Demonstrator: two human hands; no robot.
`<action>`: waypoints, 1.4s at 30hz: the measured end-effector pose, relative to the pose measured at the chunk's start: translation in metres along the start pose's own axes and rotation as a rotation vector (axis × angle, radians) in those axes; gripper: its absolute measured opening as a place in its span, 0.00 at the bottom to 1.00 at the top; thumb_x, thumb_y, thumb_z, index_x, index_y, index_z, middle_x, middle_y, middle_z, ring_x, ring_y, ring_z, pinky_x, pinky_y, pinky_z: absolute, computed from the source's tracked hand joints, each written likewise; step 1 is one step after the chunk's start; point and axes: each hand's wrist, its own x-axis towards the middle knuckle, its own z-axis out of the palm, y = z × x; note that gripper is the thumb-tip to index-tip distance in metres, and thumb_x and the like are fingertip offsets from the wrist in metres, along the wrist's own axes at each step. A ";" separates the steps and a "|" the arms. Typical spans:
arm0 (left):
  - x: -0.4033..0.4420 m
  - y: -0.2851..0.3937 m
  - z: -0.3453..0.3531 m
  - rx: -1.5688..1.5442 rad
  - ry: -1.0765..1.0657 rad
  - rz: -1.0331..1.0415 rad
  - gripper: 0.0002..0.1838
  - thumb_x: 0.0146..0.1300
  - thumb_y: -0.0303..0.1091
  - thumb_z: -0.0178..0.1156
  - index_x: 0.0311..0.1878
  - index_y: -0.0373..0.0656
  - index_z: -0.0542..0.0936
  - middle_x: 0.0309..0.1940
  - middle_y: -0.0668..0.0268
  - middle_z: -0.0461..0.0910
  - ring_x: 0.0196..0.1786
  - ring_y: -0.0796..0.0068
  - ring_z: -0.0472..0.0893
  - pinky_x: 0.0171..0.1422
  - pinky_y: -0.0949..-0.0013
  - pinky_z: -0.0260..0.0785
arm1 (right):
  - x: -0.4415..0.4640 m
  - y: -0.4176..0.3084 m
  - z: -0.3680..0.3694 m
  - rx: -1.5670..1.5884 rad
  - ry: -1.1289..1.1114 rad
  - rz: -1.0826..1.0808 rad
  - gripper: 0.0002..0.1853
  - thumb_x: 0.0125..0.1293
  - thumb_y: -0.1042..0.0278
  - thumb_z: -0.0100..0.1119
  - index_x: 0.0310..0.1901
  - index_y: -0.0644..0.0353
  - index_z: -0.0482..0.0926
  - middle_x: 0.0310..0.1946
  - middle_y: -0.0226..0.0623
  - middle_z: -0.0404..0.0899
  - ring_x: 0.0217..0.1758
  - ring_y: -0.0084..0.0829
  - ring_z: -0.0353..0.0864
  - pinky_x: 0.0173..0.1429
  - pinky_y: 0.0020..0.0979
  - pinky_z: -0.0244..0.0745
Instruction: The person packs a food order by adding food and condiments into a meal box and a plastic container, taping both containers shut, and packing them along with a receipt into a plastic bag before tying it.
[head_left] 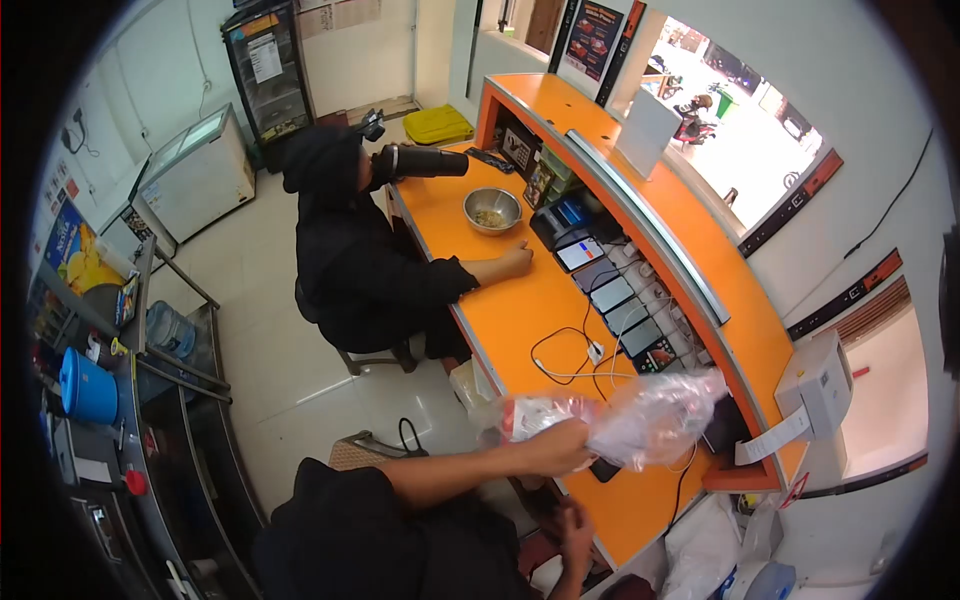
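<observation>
My left hand (560, 447) reaches out over the orange counter (505, 330), its fingers closed on a crumpled clear plastic bag (655, 420). Red and white patches (545, 412) show in the plastic beside the hand; what they are I cannot make out. A dark phone-like object (603, 469) lies partly under the bag. Lower down, close to the counter's front edge, is my right hand (575, 540). Its fingers are curled, and anything inside them is hidden.
Another person (365, 260) in black sits at the counter, one fist (517, 260) on it. Nearby stands a metal bowl (492, 210) with food. Several phones (612, 294) and cables line the back. A printer (815, 385) stands right; a stool (355, 452) is beside me.
</observation>
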 end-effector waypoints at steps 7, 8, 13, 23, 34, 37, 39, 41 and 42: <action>-0.032 -0.006 -0.032 -0.676 -0.080 -0.207 0.12 0.71 0.34 0.53 0.29 0.43 0.71 0.21 0.75 0.64 0.23 0.84 0.61 0.28 0.75 0.54 | 0.084 -0.074 0.009 0.338 -0.237 0.084 0.31 0.75 0.38 0.40 0.62 0.59 0.70 0.59 0.39 0.74 0.58 0.34 0.77 0.58 0.42 0.75; -0.035 -0.009 -0.034 -0.708 -0.127 -0.194 0.13 0.73 0.35 0.52 0.29 0.45 0.70 0.22 0.78 0.61 0.23 0.86 0.58 0.27 0.77 0.52 | 0.091 -0.077 0.018 0.382 -0.261 0.118 0.33 0.74 0.35 0.40 0.63 0.58 0.69 0.60 0.38 0.74 0.58 0.34 0.76 0.57 0.42 0.75; -0.043 0.004 -0.045 -0.652 -0.251 -0.175 0.13 0.73 0.35 0.50 0.29 0.46 0.70 0.21 0.78 0.61 0.23 0.85 0.59 0.28 0.76 0.52 | 0.137 -0.033 -0.001 0.323 -0.545 0.205 0.38 0.68 0.28 0.43 0.64 0.54 0.69 0.59 0.36 0.74 0.53 0.33 0.76 0.53 0.41 0.72; 0.004 -0.010 -0.032 -0.164 -0.232 -0.096 0.09 0.65 0.33 0.53 0.32 0.40 0.77 0.22 0.64 0.74 0.27 0.72 0.73 0.35 0.67 0.67 | 0.092 -0.031 0.024 0.349 -0.174 0.152 0.25 0.77 0.48 0.43 0.55 0.63 0.77 0.50 0.36 0.79 0.52 0.32 0.76 0.62 0.33 0.67; 0.007 0.020 -0.031 0.022 -0.055 0.280 0.13 0.59 0.22 0.54 0.48 0.35 0.78 0.43 0.48 0.82 0.49 0.48 0.79 0.58 0.57 0.71 | -0.020 0.009 0.023 -0.026 -0.341 -0.120 0.28 0.77 0.47 0.44 0.62 0.65 0.74 0.65 0.46 0.71 0.67 0.40 0.71 0.66 0.39 0.70; 0.003 0.055 -0.035 -0.181 0.105 0.356 0.13 0.61 0.23 0.53 0.49 0.35 0.78 0.43 0.53 0.82 0.48 0.54 0.81 0.57 0.58 0.71 | 0.031 0.016 -0.013 0.184 0.105 -0.028 0.32 0.76 0.41 0.43 0.68 0.60 0.66 0.65 0.42 0.70 0.64 0.38 0.75 0.55 0.35 0.79; 0.000 0.055 -0.031 -0.261 0.111 0.211 0.12 0.63 0.24 0.53 0.49 0.35 0.78 0.42 0.56 0.82 0.46 0.59 0.81 0.55 0.59 0.72 | 0.043 -0.046 -0.011 0.308 0.158 -0.080 0.34 0.76 0.41 0.41 0.72 0.60 0.58 0.68 0.41 0.65 0.64 0.38 0.75 0.58 0.38 0.77; -0.003 0.052 -0.023 -0.344 0.072 0.045 0.12 0.63 0.25 0.53 0.49 0.35 0.78 0.42 0.57 0.83 0.46 0.62 0.81 0.54 0.60 0.72 | 0.060 -0.074 -0.007 0.538 -0.002 -0.161 0.34 0.77 0.42 0.41 0.73 0.59 0.55 0.69 0.41 0.63 0.64 0.37 0.75 0.60 0.37 0.76; -0.005 0.048 -0.018 -0.382 0.033 -0.047 0.13 0.63 0.26 0.53 0.50 0.35 0.78 0.43 0.55 0.83 0.46 0.62 0.81 0.54 0.60 0.72 | 0.066 -0.083 -0.007 0.653 -0.087 -0.204 0.34 0.77 0.43 0.41 0.74 0.59 0.54 0.69 0.41 0.62 0.64 0.37 0.75 0.61 0.37 0.75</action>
